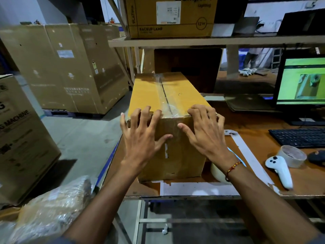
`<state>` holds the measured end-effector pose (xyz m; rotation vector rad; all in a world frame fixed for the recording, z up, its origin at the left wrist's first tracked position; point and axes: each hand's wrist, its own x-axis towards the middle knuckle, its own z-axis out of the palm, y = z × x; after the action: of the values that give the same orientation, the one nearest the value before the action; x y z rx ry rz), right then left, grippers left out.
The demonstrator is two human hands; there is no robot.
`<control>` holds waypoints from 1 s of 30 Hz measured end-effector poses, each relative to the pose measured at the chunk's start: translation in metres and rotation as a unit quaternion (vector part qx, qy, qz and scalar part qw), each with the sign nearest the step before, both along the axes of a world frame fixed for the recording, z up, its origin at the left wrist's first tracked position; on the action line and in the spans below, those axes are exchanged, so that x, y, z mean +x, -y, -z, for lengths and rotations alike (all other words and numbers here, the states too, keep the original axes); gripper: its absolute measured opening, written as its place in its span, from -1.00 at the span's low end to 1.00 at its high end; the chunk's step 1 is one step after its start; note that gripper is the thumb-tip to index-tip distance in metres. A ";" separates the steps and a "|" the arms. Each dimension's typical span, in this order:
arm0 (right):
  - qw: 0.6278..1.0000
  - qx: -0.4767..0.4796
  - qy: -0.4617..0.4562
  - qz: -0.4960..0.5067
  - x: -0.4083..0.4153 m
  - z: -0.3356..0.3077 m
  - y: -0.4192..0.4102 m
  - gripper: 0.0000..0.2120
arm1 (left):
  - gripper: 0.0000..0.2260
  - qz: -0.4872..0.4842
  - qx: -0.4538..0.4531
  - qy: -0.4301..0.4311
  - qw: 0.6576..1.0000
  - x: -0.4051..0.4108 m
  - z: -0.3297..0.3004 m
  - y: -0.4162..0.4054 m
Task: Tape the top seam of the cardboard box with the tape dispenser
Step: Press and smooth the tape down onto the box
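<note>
The left hand (140, 136) and right hand (204, 132), fingers (198, 110) spread wide and holding nothing, press the box (167, 95) on the worktop (255, 131). I'd smooth the tape (162, 95) end firmly over the near edge.

Cut off by the right edge: monitor (302, 81), keyboard (299, 137) and a dark mouse (317, 156). Half hidden behind the right wrist: a pale tape roll (217, 170) beside the cardboard box (149, 92). Covered by the left hand (140, 136) and right hand (204, 132): the box's near top edge and the tape end there. Cropped at the top: the printed carton (168, 16) on the shelf. Too blurred to read: labels on the stacked cartons (66, 67) at left
</note>
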<state>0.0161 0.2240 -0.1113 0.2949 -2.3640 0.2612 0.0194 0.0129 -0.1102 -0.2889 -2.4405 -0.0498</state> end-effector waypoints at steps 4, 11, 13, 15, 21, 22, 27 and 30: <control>0.999 0.029 -0.010 0.011 -0.002 0.003 -0.002 -0.35 | -0.07 0.005 -0.006 0.001 1.000 0.001 0.010 0.003; 0.995 0.093 0.017 0.029 0.002 0.001 -0.006 -0.13 | 0.12 0.055 -0.078 0.021 0.995 0.004 0.004 0.026; 0.996 0.087 0.006 0.032 0.003 -0.006 0.001 -0.17 | 0.11 0.071 -0.083 0.021 0.994 0.006 0.001 0.035; 0.996 0.086 -0.016 0.031 0.002 -0.009 0.012 -0.25 | 0.10 0.080 -0.070 0.013 0.994 0.007 0.000 0.041; 0.990 0.133 -0.048 0.018 -0.009 0.008 0.015 -0.16 | 0.00 0.096 -0.026 -0.017 0.995 0.007 0.006 0.048; 0.988 0.150 -0.046 0.014 -0.010 0.010 0.011 -0.09 | -0.01 0.099 -0.027 -0.017 0.995 0.006 0.006 0.049; 0.985 0.169 -0.030 -0.009 -0.008 0.002 0.006 -0.05 | -0.27 0.052 -0.034 -0.046 0.997 0.008 -0.002 0.035; 0.986 0.160 -0.033 -0.027 -0.004 -0.005 0.005 -0.24 | -0.36 -0.010 -0.051 -0.044 0.998 0.006 -0.017 0.015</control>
<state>0.0122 0.2187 -0.1062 0.5132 -2.3294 -0.1050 0.0251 -0.0023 -0.0936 -0.3050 -2.3610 0.0938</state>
